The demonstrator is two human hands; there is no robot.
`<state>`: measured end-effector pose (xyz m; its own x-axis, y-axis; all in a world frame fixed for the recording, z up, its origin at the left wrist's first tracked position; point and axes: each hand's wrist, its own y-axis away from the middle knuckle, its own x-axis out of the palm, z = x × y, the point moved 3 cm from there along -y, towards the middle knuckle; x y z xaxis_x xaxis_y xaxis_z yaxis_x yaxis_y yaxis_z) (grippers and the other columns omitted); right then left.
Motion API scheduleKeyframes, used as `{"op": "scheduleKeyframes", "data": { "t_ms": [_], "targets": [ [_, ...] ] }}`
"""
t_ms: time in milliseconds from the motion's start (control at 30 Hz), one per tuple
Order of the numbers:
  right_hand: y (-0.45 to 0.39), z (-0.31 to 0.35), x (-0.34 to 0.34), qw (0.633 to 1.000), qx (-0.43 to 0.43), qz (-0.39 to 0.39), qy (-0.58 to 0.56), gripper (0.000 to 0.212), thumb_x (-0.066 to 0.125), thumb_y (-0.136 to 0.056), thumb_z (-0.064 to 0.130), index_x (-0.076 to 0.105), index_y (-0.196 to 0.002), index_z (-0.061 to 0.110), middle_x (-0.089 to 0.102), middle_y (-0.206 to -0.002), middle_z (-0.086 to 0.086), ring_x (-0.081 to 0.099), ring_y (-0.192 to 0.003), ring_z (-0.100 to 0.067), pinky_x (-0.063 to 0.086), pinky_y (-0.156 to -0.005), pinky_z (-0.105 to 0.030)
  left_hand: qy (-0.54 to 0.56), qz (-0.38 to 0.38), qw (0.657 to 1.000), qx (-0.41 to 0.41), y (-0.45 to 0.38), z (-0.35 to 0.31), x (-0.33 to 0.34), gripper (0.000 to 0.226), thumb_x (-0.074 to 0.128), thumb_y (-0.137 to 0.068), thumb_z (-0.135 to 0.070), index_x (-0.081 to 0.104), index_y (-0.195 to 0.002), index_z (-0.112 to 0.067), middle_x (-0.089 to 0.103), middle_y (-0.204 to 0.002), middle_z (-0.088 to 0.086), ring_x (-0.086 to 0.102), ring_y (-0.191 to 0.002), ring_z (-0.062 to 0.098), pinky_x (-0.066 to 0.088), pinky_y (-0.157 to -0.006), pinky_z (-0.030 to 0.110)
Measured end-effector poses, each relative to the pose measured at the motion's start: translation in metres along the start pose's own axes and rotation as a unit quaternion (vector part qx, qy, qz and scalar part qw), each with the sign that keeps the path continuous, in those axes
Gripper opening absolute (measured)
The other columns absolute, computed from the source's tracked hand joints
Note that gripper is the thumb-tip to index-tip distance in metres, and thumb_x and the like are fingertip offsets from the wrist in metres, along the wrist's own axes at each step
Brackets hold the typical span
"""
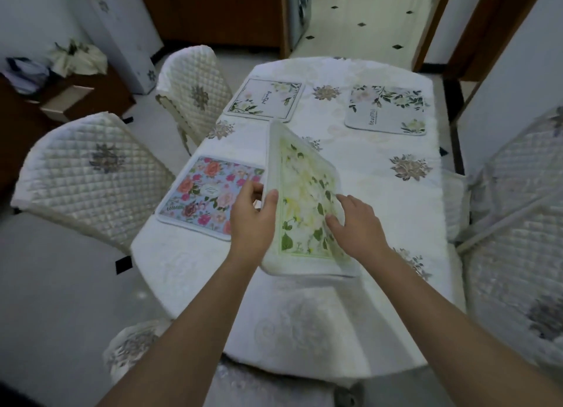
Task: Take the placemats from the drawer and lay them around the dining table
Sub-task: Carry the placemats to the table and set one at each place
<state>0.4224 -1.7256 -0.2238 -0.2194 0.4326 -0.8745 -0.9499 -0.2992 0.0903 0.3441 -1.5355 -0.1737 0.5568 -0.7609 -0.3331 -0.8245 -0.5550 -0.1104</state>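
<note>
A white placemat with green leaves and pale flowers [301, 193] is held tilted above the middle of the dining table [350, 300]. My left hand [253, 221] grips its left edge, thumb on top. My right hand [356, 224] rests on its right side with fingers spread. Three placemats lie flat on the table: a colourful rose one [207, 193] at the near left, a white floral one [263, 99] at the far left, and another white floral one [385, 109] at the far right.
Quilted cream chairs stand around the table: two on the left [91, 175] [195, 87], one on the right [518, 224], one near me [134, 345]. A dark cabinet [61, 96] with an open drawer stands at the far left.
</note>
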Motion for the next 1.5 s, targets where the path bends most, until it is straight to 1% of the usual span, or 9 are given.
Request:
{"op": "scheduleKeyframes", "data": {
  "t_ms": [100,233,467,667,767,900,1067,1267,1500],
  "targets": [
    [-0.002,0.001,0.008,1.000,-0.021,0.023,-0.001,0.057,0.042,-0.099,0.043,0.032,-0.149,0.018,0.033,-0.154,-0.007,0.028,-0.141,-0.027,0.027,-0.112,-0.043,-0.019,-0.025,0.998,-0.050,0.010,0.031,0.000,0.016,0.060,-0.095,-0.025,0.055,-0.092,-0.010,0.060,-0.089,0.009,0.061,-0.085,0.027,0.052,-0.070,0.043],
    [0.000,0.004,0.028,0.998,-0.033,0.059,0.008,0.059,0.040,-0.100,0.046,0.029,-0.151,0.018,0.028,-0.157,-0.006,0.024,-0.144,-0.026,0.025,-0.114,-0.042,-0.068,-0.030,0.991,-0.114,0.027,0.085,-0.015,0.015,0.058,-0.095,-0.028,0.057,-0.096,-0.013,0.062,-0.089,0.002,0.062,-0.083,0.022,0.052,-0.069,0.041],
    [0.011,0.004,0.071,0.992,-0.005,0.122,0.029,0.060,0.042,-0.099,0.043,0.028,-0.152,0.018,0.027,-0.157,-0.008,0.023,-0.144,-0.027,0.025,-0.113,-0.041,-0.158,0.044,0.969,-0.185,0.051,0.149,-0.038,0.008,0.056,-0.096,-0.025,0.055,-0.101,-0.019,0.066,-0.093,-0.004,0.065,-0.077,0.014,0.057,-0.068,0.040],
    [0.025,-0.005,0.116,0.977,0.088,0.189,0.039,0.060,0.051,-0.094,0.042,0.034,-0.145,0.014,0.037,-0.147,-0.011,0.031,-0.135,-0.034,0.037,-0.104,-0.044,-0.195,0.129,0.946,-0.224,0.064,0.186,-0.052,0.048,0.061,-0.091,-0.022,0.047,-0.137,-0.026,0.066,-0.114,0.000,0.064,-0.090,0.019,0.049,-0.068,0.030],
    [0.032,-0.009,0.130,0.977,0.108,0.168,0.077,0.066,0.053,-0.093,0.043,0.028,-0.147,0.016,0.024,-0.154,-0.013,0.023,-0.141,-0.033,0.034,-0.110,-0.045,-0.206,0.153,0.939,-0.229,0.070,0.199,-0.057,0.055,0.063,-0.091,-0.021,0.043,-0.142,-0.028,0.066,-0.117,0.000,0.063,-0.096,0.019,0.048,-0.072,0.029],
    [0.036,-0.017,0.138,0.971,0.164,0.130,0.117,0.082,0.060,-0.085,0.043,0.018,-0.149,0.014,0.012,-0.157,-0.018,0.015,-0.144,-0.037,0.026,-0.114,-0.048,-0.182,0.141,0.946,-0.228,0.072,0.209,-0.060,0.056,0.065,-0.089,-0.021,0.045,-0.141,-0.029,0.067,-0.111,-0.001,0.062,-0.090,0.016,0.053,-0.078,0.032],
    [0.033,-0.031,0.135,0.970,0.195,0.093,0.111,0.079,0.067,-0.078,0.048,0.028,-0.137,0.014,0.037,-0.136,-0.016,0.037,-0.125,-0.037,0.038,-0.100,-0.046,-0.168,0.128,0.954,-0.214,0.074,0.207,-0.059,0.047,0.064,-0.090,-0.019,0.048,-0.133,-0.028,0.066,-0.105,-0.003,0.063,-0.086,0.014,0.053,-0.075,0.033],
    [0.016,-0.042,0.126,0.973,0.184,0.095,0.106,0.081,0.071,-0.078,0.051,0.030,-0.133,0.009,0.039,-0.129,-0.017,0.040,-0.120,-0.035,0.042,-0.092,-0.044,-0.201,0.120,0.946,-0.224,0.072,0.197,-0.053,0.019,0.063,-0.091,-0.019,0.050,-0.105,-0.024,0.062,-0.095,-0.008,0.060,-0.079,0.007,0.048,-0.067,0.029],
    [-0.001,-0.067,0.104,0.990,0.103,0.094,0.002,0.043,0.066,-0.088,0.034,0.045,-0.112,0.006,0.051,-0.111,-0.013,0.056,-0.099,-0.033,0.044,-0.074,-0.038,-0.247,0.039,0.945,-0.211,0.083,0.169,-0.034,0.019,0.059,-0.092,-0.017,0.046,-0.102,-0.027,0.058,-0.089,-0.011,0.059,-0.074,0.009,0.040,-0.061,0.028]
  ]
}}
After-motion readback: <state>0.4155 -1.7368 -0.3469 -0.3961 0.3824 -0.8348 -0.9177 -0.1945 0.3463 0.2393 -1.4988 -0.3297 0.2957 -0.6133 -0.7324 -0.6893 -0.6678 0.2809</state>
